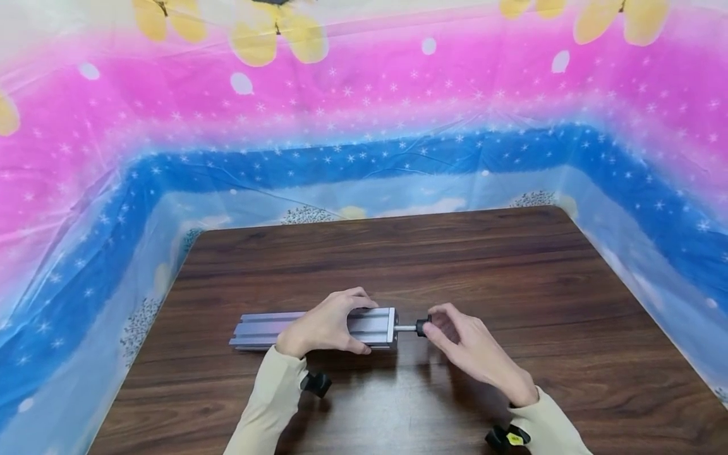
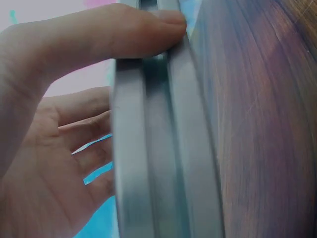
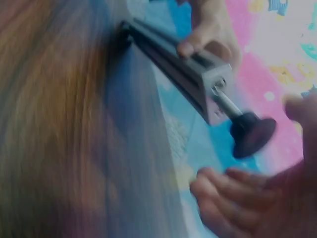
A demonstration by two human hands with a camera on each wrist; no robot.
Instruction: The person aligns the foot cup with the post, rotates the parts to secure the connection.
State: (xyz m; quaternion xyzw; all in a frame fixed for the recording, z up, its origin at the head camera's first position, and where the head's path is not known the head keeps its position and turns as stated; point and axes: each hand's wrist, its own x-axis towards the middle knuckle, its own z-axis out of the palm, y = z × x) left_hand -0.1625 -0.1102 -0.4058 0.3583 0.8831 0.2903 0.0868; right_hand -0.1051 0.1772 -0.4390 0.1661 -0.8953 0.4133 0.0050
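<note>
A silver slotted aluminium profile (image 1: 264, 328) lies lengthwise over the wooden table, with an end plate on its right end. My left hand (image 1: 323, 323) grips it across the top, the thumb on the near side and fingers on the far side. In the left wrist view the thumb presses along the slot of the profile (image 2: 133, 148). From the end plate a threaded rod sticks out, bearing a black levelling foot (image 3: 253, 136). Around that foot my right hand (image 1: 474, 347) is spread; in the right wrist view its thumb and fingers stand apart from the foot.
The dark wood-grain table (image 1: 375, 259) reaches to a pink, blue and white patterned cloth (image 1: 364, 126) hanging on the sides and back. A black wrist strap piece (image 1: 316, 383) shows at the left sleeve, another (image 1: 500, 437) at the right.
</note>
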